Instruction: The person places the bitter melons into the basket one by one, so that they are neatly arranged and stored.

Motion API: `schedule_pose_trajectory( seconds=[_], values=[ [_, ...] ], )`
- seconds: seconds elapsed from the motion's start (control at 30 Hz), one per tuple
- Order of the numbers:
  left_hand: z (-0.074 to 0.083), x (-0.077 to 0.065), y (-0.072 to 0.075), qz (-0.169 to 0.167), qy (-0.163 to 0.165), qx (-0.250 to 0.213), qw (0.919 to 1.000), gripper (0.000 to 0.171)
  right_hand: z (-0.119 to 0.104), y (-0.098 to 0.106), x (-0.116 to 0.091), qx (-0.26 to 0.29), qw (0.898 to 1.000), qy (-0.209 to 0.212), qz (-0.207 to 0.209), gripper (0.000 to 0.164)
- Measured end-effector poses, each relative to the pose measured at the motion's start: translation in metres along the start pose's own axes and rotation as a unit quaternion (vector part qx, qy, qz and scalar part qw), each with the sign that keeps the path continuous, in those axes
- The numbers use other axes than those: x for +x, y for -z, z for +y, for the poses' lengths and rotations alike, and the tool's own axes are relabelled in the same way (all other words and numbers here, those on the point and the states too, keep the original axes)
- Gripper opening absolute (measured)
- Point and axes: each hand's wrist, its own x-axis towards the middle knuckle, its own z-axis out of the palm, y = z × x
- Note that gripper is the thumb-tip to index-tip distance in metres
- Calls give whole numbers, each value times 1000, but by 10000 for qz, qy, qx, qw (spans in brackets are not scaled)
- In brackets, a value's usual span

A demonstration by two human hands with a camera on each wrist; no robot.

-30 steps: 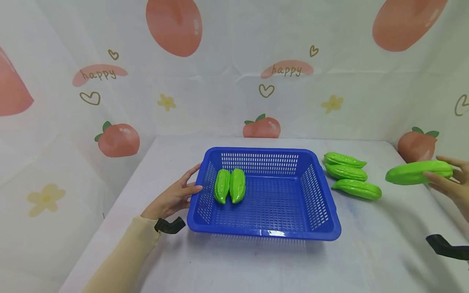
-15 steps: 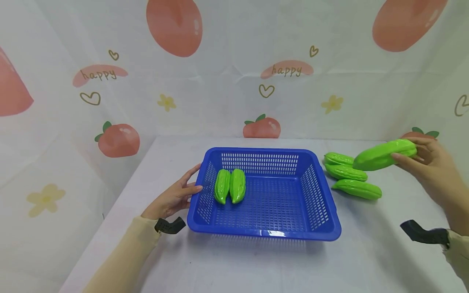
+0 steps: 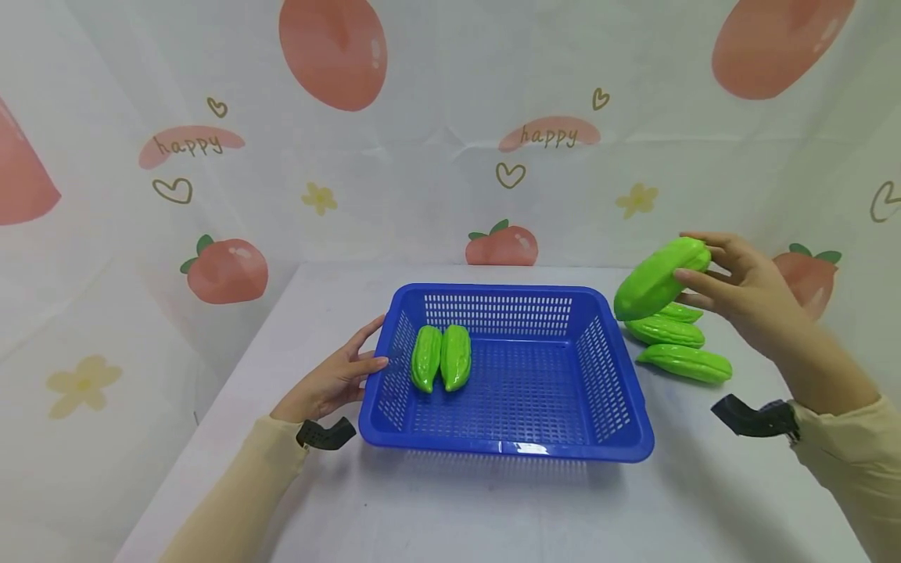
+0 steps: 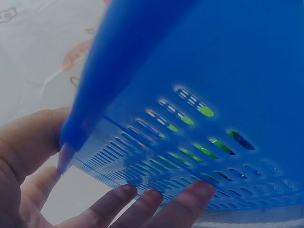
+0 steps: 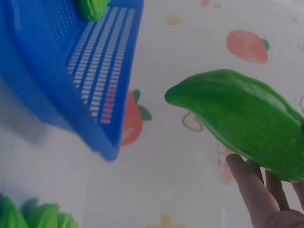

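Note:
My right hand (image 3: pixel 746 285) holds a shiny green bitter melon (image 3: pixel 660 279) above the table, just off the far right corner of a blue plastic basket (image 3: pixel 507 449). In the right wrist view the bitter melon (image 5: pixel 237 116) points its tapered end at the basket wall (image 5: pixel 102 71), apart from it. My left hand (image 3: pixel 338 375) grips the basket's left side. Its thumb is at the rim, and several fingers (image 4: pixel 185 204) lie against the slotted outer wall. Inside, two bitter melons (image 3: pixel 426 358) lie side by side along the left wall.
Three more bitter melons (image 3: pixel 684 363) lie on the white table (image 3: pixel 450 516) right of the basket, the farthest partly hidden by my right hand and the held melon. A white fruit-print cloth (image 3: pixel 415 172) hangs behind the table.
My right hand has carried the bitter melon leftward and upward from the right edge towards the basket, and the melon has tilted. The left hand and basket stay in place.

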Motion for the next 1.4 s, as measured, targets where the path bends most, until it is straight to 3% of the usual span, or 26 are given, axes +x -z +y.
schedule_pose_trajectory(
  seconds=[0.17, 0.3, 0.43, 0.7, 1.0, 1.4],
  values=[
    [0, 0, 0, 5, 30, -68, 10000, 79, -5, -22, 15, -467, 9986, -189, -189, 46],
    [-1, 1, 0, 5, 20, -56, 10000, 79, -7, -38, 27, -323, 9980, -125, -536, 46],
    [-1, 1, 0, -16, 8, -55, 10000, 80, -10, -54, 38, -541, 9955, -162, -764, 46],
    [0, 1, 0, -58, 15, -119, 9999, 80, -11, -81, 58, -1209, 9883, -414, -838, 44],
    [0, 0, -1, -28, 42, -103, 9999, 80, 10, -102, 77, -917, 9846, -886, -1198, 41],
    [1, 0, -1, -40, 17, -99, 9999, 79, 42, -122, 90, -707, 9721, -1538, -1624, 49]
  ],
)
